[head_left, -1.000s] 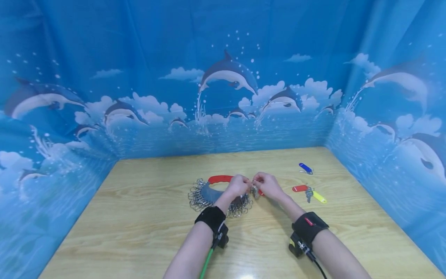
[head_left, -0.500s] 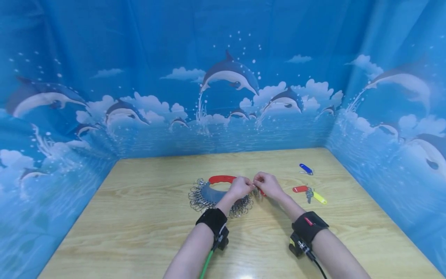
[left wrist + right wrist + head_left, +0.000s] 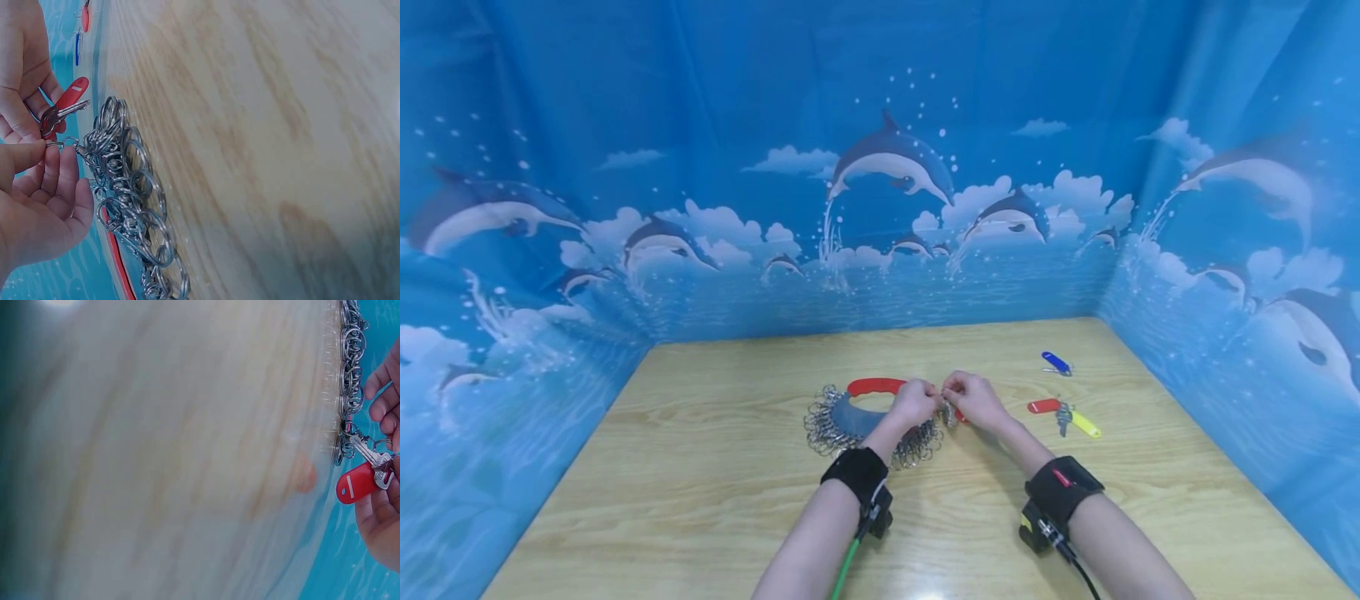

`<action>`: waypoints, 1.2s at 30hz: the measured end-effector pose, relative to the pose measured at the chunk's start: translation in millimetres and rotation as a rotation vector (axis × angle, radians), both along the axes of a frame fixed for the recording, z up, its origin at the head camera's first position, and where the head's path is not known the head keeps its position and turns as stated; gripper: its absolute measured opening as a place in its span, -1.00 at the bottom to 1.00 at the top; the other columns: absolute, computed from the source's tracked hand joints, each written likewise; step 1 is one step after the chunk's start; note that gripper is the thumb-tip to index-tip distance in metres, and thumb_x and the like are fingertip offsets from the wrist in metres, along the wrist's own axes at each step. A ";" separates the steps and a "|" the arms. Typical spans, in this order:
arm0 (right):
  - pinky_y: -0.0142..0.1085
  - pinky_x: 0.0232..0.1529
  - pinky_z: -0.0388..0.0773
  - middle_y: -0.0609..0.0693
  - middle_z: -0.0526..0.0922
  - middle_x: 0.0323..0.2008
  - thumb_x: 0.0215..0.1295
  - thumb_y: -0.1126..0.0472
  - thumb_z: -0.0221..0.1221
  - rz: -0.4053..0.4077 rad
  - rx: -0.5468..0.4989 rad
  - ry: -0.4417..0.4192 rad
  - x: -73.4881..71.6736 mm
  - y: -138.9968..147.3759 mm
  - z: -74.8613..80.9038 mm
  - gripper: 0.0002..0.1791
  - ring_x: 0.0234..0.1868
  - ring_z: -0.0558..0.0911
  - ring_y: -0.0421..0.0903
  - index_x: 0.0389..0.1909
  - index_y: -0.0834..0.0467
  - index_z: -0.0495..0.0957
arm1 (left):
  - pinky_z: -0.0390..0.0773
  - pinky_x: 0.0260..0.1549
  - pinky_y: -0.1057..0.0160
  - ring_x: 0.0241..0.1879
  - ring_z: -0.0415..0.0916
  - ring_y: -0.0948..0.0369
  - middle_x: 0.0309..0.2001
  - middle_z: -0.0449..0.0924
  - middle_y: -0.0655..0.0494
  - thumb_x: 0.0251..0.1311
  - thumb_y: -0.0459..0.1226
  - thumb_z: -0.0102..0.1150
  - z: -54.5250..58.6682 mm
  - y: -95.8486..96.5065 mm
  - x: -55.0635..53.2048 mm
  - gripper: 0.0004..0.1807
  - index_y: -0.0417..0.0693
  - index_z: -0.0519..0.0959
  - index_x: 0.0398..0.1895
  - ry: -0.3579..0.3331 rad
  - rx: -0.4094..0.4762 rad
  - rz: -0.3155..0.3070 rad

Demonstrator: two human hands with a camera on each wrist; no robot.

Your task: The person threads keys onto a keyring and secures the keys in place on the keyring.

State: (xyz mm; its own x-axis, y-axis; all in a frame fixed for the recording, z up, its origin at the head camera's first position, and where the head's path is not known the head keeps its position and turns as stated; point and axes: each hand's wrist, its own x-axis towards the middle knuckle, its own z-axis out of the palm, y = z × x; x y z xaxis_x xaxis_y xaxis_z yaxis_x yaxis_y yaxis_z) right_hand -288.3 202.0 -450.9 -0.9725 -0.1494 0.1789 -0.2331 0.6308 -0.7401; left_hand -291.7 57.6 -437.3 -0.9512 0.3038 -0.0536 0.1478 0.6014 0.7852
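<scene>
Above the wood-grain tabletop [image 3: 737,500], beside the right end of a grey crescent holder [image 3: 848,417] with a scallop-edged red handle [image 3: 874,385]: one notched metal key [image 3: 74,108] and its glossy red plastic tag [image 3: 354,484], pinched by the right hand [image 3: 976,400], and a thin wire ring [image 3: 55,144], clamped by the left hand [image 3: 917,402] between thumb and finger. Over the last second, hands and key had shifted only slightly, so work remained at that ring. Looped metal rings [image 3: 820,429] fringed the holder; a blue tag [image 3: 1056,362], yellow tag [image 3: 1086,423] and second red tag [image 3: 1043,407] lay to the right.
</scene>
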 end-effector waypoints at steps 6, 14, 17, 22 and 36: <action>-0.32 -0.49 0.46 0.05 0.61 -0.45 0.20 0.35 0.16 0.031 0.017 0.037 2.0 -0.7 0.2 -0.93 -0.57 0.51 -0.16 -0.37 0.30 0.52 | 0.04 -0.74 0.36 -0.79 -0.02 0.28 -0.79 0.05 0.18 0.29 -0.29 0.02 0.4 -0.7 1.3 -0.52 -0.01 0.17 -0.81 -0.046 0.018 -0.010; -0.33 -0.46 0.46 0.01 0.60 -0.47 0.19 0.35 0.16 0.101 0.016 0.062 4.5 3.0 0.6 -0.92 -0.50 0.52 -0.17 -0.40 0.32 0.52 | 0.05 -0.72 0.36 -0.78 -0.02 0.27 -0.79 0.08 0.18 0.27 -0.33 0.02 0.6 -1.7 1.6 -0.52 -0.02 0.17 -0.81 -0.083 0.045 -0.023; -0.32 -0.49 0.45 -0.01 0.57 -0.49 0.19 0.39 0.14 0.132 0.012 0.046 5.7 5.0 1.9 -0.98 -0.53 0.51 -0.14 -0.41 0.27 0.53 | 0.08 -0.69 0.35 -0.78 -0.01 0.27 -0.79 0.11 0.17 0.28 -0.33 0.02 0.7 -3.0 1.1 -0.52 -0.02 0.18 -0.81 -0.093 0.057 -0.041; -0.34 -0.55 0.44 -0.01 0.57 -0.49 0.19 0.39 0.13 0.120 0.004 0.015 5.5 7.3 2.2 -0.97 -0.61 0.46 -0.15 -0.37 0.25 0.54 | 0.10 -0.66 0.34 -0.76 -0.03 0.26 -0.78 0.10 0.17 0.27 -0.31 0.01 -2.1 -4.1 -0.4 -0.56 -0.08 0.23 -0.80 -0.098 0.087 -0.081; -0.36 -0.61 0.41 0.05 0.59 -0.44 0.19 0.37 0.15 0.051 -0.028 -0.046 4.1 10.0 4.4 -0.96 -0.63 0.45 -0.12 -0.35 0.26 0.54 | 0.15 -0.68 0.37 -0.71 0.11 0.28 -0.73 0.19 0.20 0.20 -0.32 0.14 -7.6 -1.0 -2.1 -0.74 -0.20 0.47 -0.64 -0.022 0.052 -0.079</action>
State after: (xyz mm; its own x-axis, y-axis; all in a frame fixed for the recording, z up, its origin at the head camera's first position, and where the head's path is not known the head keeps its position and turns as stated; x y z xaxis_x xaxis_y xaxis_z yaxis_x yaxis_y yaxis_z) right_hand -284.2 212.0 -446.5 -0.9711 -0.1945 0.1385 -0.2294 0.5980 -0.7680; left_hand -293.8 56.7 -444.9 -0.9229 0.3809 -0.0560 0.1759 0.5465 0.8188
